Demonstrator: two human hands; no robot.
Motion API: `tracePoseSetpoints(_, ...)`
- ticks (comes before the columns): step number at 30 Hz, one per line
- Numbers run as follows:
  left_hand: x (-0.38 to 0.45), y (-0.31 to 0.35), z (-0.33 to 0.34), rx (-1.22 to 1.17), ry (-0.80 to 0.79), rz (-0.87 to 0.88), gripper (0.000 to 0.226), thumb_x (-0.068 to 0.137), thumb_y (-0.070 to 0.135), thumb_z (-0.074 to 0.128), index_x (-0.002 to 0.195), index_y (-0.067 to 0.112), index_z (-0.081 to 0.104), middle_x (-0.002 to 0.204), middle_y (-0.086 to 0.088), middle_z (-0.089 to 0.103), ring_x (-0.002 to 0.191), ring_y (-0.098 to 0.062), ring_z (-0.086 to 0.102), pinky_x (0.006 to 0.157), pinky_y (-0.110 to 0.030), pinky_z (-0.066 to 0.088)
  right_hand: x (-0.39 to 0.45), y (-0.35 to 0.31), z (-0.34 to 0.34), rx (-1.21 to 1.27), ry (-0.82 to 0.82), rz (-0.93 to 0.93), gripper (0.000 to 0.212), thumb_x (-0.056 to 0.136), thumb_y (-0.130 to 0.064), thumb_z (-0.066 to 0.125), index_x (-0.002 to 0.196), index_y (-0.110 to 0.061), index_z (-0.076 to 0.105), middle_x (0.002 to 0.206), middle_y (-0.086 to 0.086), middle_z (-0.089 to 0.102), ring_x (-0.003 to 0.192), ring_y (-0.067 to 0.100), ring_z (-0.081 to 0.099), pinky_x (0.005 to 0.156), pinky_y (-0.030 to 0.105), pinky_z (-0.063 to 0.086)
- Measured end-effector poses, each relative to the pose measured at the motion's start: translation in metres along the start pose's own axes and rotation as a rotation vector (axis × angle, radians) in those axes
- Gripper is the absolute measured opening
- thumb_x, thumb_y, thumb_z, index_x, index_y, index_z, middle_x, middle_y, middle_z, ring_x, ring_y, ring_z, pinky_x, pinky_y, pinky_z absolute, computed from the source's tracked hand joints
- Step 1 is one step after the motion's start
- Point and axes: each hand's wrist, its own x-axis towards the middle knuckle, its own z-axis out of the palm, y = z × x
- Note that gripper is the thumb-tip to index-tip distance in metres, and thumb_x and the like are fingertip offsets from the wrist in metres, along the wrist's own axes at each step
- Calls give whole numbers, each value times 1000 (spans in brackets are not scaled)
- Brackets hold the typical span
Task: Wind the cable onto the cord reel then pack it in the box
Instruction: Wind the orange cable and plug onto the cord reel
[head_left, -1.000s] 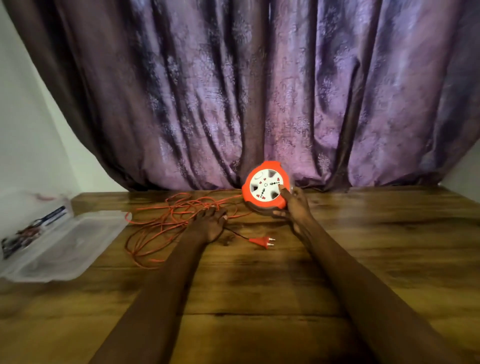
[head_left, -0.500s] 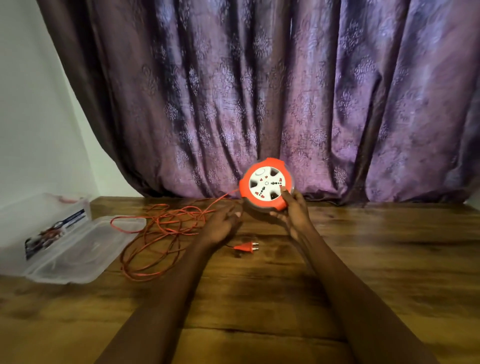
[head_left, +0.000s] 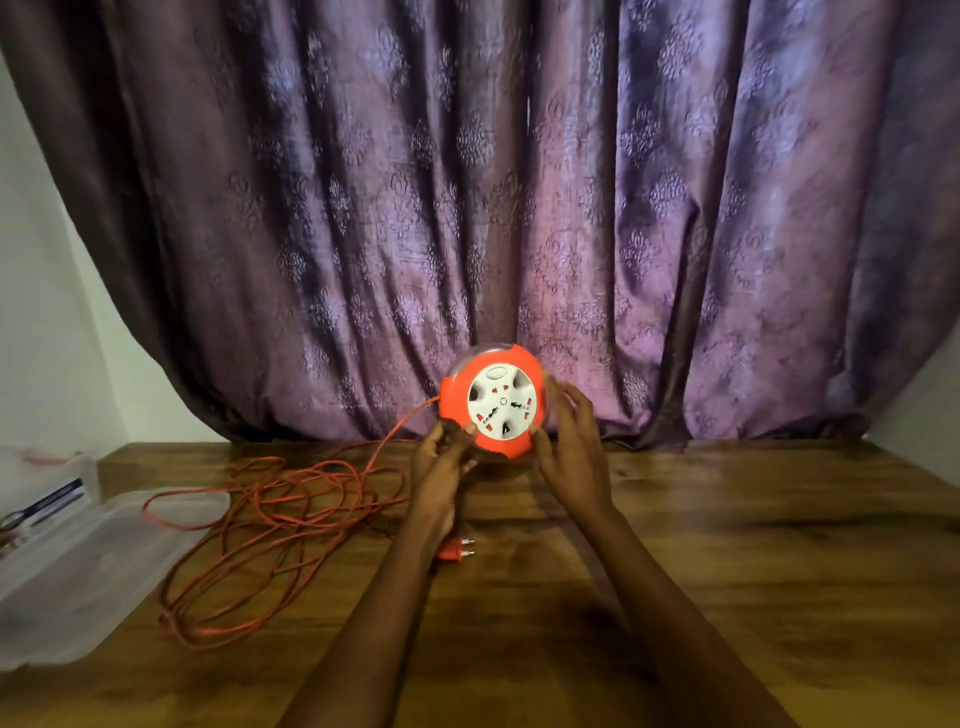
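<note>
The bench (head_left: 727, 545) ran wide and wooden beneath a heavy purple curtain (head_left: 519, 208), and at its left edge sat the clear plastic box (head_left: 88, 577), lid thrown open, well apart from the hands. Between the box and the person sprawled the orange cable (head_left: 270, 525), a loose heap of loops lying flat on the wood, none of it tidy, with one strand rising rightward up to the cord reel (head_left: 493, 402). The reel was held off the bench, upright, its white socket face turned toward the person and its axle pointing at them, so I judged the winding would run around that face. The left hand (head_left: 441, 467) gripped its lower left rim, right where the cable entered, fingers curled about the edge. The right hand (head_left: 569, 447) sat at the right rim with its fingers (head_left: 571, 402) spread and only lightly touching. The left hand was the nearer to the loose cable. Smallest, the orange plug (head_left: 457, 550) lay on the wood just beside the left wrist, pins pointing right.
</note>
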Motion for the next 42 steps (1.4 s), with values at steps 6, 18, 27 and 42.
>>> tracePoseSetpoints(6,1,0,-18,64,-4,54,28,86,-4,69,104,15,58,82,6,62,69,-7,60,58,-24,53,-7,-12,1,-491,-193,-257,53,89,-32,64,141,-38,52,124,5,60,110,29,57,89,42,45)
tracePoseSetpoints(18,-14,-4,-6,166,1,81,35,83,-3,73,104,23,60,97,-5,69,82,-12,68,75,-33,59,-16,-31,8,-676,-179,-36,55,78,-46,68,131,-39,53,99,9,71,88,34,65,76,41,46)
tracePoseSetpoints(27,-18,-7,-2,130,2,53,27,86,-3,71,100,15,56,92,-10,62,82,-26,57,66,-40,58,-15,-34,15,-385,-137,324,60,78,-69,58,133,-46,49,108,10,71,97,36,68,79,41,50)
tracePoseSetpoints(42,-13,2,-13,124,109,62,13,93,7,63,103,10,55,85,-15,57,72,-24,54,48,-26,53,1,-25,0,-206,-245,381,19,88,-35,60,105,-29,65,90,-2,74,87,29,68,71,36,49)
